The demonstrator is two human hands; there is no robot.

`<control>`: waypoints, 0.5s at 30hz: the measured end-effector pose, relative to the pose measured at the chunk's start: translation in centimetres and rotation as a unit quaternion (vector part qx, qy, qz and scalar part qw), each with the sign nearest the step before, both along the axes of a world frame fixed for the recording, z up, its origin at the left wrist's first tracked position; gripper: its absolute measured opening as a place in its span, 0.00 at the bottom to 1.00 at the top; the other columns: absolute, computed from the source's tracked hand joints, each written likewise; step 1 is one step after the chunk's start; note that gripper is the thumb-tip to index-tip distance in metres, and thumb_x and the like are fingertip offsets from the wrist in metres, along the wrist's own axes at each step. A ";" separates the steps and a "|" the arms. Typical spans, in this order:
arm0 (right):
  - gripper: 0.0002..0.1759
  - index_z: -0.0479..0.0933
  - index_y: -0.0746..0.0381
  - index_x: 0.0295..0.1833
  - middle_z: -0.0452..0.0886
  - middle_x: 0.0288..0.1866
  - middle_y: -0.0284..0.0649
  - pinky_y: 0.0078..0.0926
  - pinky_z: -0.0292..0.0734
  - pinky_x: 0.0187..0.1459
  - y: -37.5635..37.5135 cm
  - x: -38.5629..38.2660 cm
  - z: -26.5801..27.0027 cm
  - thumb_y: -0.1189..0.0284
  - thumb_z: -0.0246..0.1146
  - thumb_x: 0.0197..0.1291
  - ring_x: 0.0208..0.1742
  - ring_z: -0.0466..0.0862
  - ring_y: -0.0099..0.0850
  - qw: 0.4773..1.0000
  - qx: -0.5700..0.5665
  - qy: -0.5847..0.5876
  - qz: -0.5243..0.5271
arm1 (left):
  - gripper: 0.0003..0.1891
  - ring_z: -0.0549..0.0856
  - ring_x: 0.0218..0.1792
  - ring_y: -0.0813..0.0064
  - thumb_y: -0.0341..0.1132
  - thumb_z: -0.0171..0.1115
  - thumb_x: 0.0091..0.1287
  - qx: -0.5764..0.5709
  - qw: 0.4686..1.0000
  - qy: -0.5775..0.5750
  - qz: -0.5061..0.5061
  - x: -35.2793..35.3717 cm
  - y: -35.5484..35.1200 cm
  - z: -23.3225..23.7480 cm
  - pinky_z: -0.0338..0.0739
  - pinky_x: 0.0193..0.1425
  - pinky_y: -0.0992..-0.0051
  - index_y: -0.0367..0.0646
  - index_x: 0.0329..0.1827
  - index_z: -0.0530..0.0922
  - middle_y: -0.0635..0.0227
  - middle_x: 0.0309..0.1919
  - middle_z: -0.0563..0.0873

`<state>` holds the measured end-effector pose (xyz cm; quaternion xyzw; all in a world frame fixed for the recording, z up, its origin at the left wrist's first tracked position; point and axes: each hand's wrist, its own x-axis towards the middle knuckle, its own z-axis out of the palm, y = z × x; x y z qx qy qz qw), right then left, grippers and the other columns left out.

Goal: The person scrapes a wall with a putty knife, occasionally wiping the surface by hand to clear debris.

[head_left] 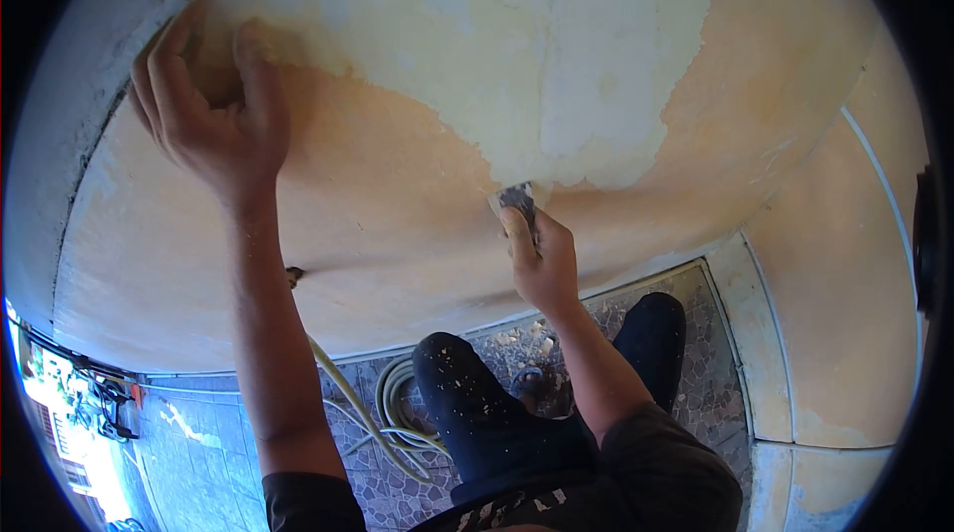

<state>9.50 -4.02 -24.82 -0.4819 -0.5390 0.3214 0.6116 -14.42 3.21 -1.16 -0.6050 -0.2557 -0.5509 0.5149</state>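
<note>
An orange-painted wall [397, 174] fills most of the view, with a large pale patch [596, 55] of bare surface where the paint is gone. My right hand [545, 259] grips a scraper [518, 198], its blade against the wall at the lower ragged edge of that patch. Up at the left, my left hand [214, 105] rests near the wall's edge, fingers apart and curved, holding nothing. Its fingertips reach the dark seam along the grey border [119, 75].
Paint flakes [527, 343] lie on the patterned tile floor [388, 472] and on my dark trousers [477, 413]. A coiled hose [397, 398] lies by my left leg. Something small and dark [294, 276] sticks out of the wall. A panelled wall [845, 264] stands at right.
</note>
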 end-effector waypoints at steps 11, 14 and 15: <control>0.19 0.82 0.68 0.37 0.80 0.21 0.41 0.29 0.71 0.28 0.4 0.6 0.6 0.62 0.63 0.76 0.21 0.77 0.26 1.000 -0.009 -0.024 0.017 | 0.18 0.84 0.49 0.66 0.39 0.73 0.64 -0.004 1.000 -0.021 0.014 0.3 -0.2 0.1 0.76 0.58 0.64 0.45 0.56 0.85 0.70 0.47 0.88; 0.19 0.82 0.68 0.38 0.80 0.22 0.41 0.30 0.71 0.28 -0.1 0.0 0.7 0.62 0.63 0.77 0.22 0.77 0.26 0.999 -0.025 -0.008 0.022 | 0.18 0.84 0.49 0.65 0.39 0.73 0.64 -0.023 0.999 -0.019 0.017 0.2 -0.2 -0.4 0.76 0.58 0.64 0.45 0.56 0.85 0.69 0.47 0.88; 0.19 0.82 0.68 0.38 0.81 0.22 0.41 0.29 0.71 0.28 -0.1 0.0 1.0 0.62 0.63 0.77 0.22 0.78 0.26 0.999 -0.026 -0.009 0.020 | 0.18 0.84 0.49 0.65 0.38 0.73 0.64 -0.025 0.999 -0.027 0.009 0.2 -0.2 -0.3 0.76 0.58 0.64 0.45 0.56 0.85 0.69 0.47 0.88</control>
